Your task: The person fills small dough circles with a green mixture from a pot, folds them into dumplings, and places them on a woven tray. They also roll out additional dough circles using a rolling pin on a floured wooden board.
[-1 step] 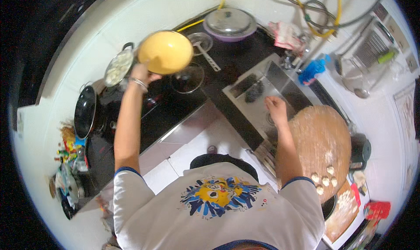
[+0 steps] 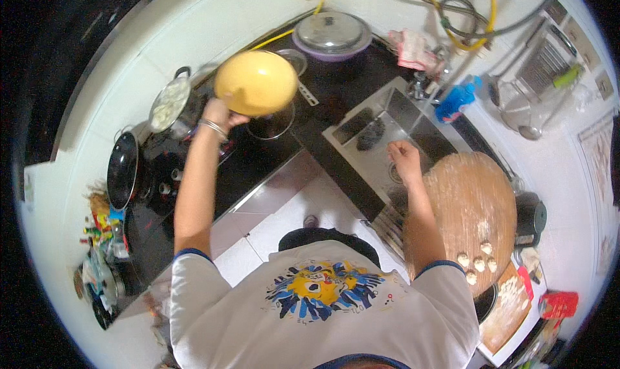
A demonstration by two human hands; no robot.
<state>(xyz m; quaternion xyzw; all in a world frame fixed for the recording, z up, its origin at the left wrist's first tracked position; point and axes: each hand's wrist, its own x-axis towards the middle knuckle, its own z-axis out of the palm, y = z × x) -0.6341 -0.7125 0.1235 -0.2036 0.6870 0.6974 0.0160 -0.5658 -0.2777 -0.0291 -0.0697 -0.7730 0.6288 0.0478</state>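
Observation:
My left hand (image 2: 223, 114) grips the near rim of a yellow bowl (image 2: 257, 78), holding it up and tilted over the dark counter beside the stove. Under the bowl lies a clear glass lid (image 2: 274, 120), partly hidden. Left of that hand stands a pot (image 2: 171, 104) filled with pale dumpling-like pieces. My right hand (image 2: 404, 159) hovers above the metal sink (image 2: 361, 114) with its fingers curled in. Nothing shows between those fingers.
At right, a round floured wooden board (image 2: 465, 201) carries several small dough pieces (image 2: 479, 264). A black wok (image 2: 123, 170) sits on the left. A lidded purple basin (image 2: 332, 36) stands in the back corner. Near the tap is a blue bottle (image 2: 457, 101).
My left hand has carried the yellow bowl a little to the right, covering more of the strainer-like utensil behind it. My right hand has stayed nearly still over the sink.

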